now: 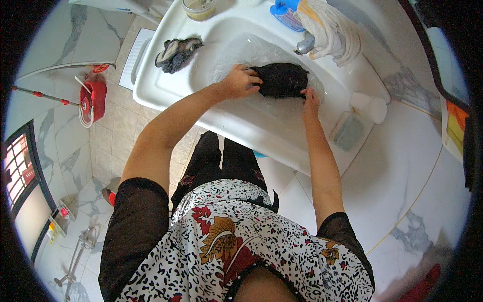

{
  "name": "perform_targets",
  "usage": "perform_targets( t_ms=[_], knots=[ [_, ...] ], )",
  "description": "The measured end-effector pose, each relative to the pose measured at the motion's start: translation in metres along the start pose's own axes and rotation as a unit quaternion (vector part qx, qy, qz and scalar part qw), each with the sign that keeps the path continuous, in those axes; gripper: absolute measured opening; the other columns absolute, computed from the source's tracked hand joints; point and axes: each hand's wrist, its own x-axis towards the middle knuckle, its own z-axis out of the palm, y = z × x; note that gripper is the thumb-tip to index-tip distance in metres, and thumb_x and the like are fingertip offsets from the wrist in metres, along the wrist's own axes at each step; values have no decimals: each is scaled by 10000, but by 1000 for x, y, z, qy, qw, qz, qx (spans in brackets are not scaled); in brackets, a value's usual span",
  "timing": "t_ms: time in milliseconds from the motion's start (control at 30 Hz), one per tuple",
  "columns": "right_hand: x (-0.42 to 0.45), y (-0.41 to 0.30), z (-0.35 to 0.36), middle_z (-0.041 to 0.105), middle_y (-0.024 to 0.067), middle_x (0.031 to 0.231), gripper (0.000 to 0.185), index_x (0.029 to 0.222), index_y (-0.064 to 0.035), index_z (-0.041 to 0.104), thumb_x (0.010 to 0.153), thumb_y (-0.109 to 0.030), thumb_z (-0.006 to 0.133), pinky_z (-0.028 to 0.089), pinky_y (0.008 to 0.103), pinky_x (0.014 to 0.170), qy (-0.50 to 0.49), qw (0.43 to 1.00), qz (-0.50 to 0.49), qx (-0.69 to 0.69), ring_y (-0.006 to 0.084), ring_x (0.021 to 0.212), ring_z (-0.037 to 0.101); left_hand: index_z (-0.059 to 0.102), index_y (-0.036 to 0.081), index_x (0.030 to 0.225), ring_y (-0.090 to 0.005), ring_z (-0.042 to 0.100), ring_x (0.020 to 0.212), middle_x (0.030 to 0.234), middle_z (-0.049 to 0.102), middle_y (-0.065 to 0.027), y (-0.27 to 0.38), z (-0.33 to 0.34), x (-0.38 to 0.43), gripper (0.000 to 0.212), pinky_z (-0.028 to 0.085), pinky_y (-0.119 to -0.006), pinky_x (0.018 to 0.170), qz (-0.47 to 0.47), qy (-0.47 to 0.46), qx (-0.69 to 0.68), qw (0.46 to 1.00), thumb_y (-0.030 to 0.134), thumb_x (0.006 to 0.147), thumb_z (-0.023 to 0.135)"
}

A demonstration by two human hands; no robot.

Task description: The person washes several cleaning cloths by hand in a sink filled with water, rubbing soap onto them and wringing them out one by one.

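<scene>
A black cloth item (283, 80) lies spread over the water of a white washbasin (241, 124). My left hand (241, 81) grips its left edge, with the thumb and fingertips at the fabric. At the lower right corner of the cloth, my right hand (311, 101) pinches its edge between fingers and thumb. Cloudy, sudsy water (241, 51) surrounds the cloth. Beyond it, a metal faucet (305, 44) points over the basin, partly covered by a cream towel (332, 32). A bundled grey and white cloth item (177, 54) rests on the basin's left ledge.
A round tub (199, 8) and a blue plastic bottle (287, 14) stand at the far rim. On the right ledge are a soap dish (348, 131) and a white cup-like container (373, 107). A red mop bucket (94, 100) stands on the floor at left.
</scene>
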Motion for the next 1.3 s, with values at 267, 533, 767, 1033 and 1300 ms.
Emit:
perform_targets(
  t_ms=[267,533,767,1033,1300],
  knots=[
    [-21,-47,49,483,107,1106,414,1168,-76,398,881,-371,349,399,410,835,76,890,296,337,268,995,465,560,55,907,-328,514,884,928,555,-187,3,48,45,387,403,-416,784,-457,165,33,873,411,820,435],
    [5,-10,51,505,91,1087,474,1097,-70,450,893,-437,230,399,406,864,-106,846,286,437,265,1020,472,521,61,910,-350,572,726,779,585,-159,100,49,89,321,458,-441,644,-325,31,-176,929,359,801,471],
    [-29,-67,91,556,86,981,397,1069,-59,486,876,-384,361,458,398,793,-132,814,338,454,239,898,542,581,93,813,-304,590,656,738,599,-142,45,42,72,278,461,-422,583,-307,26,-69,949,319,837,420],
    [-28,-40,45,525,144,1066,348,1078,-22,473,866,-290,403,448,432,802,10,870,351,347,266,964,522,564,156,1026,-298,584,759,835,593,-141,-40,20,28,280,464,-389,686,-365,34,17,930,312,808,483],
    [-34,-70,57,506,86,1098,411,1076,-117,486,875,-419,294,415,489,779,-86,857,373,345,270,979,492,464,151,1098,-390,373,1060,1156,363,-191,74,34,59,370,379,-500,800,-454,64,-74,886,379,807,485]
  ],
)
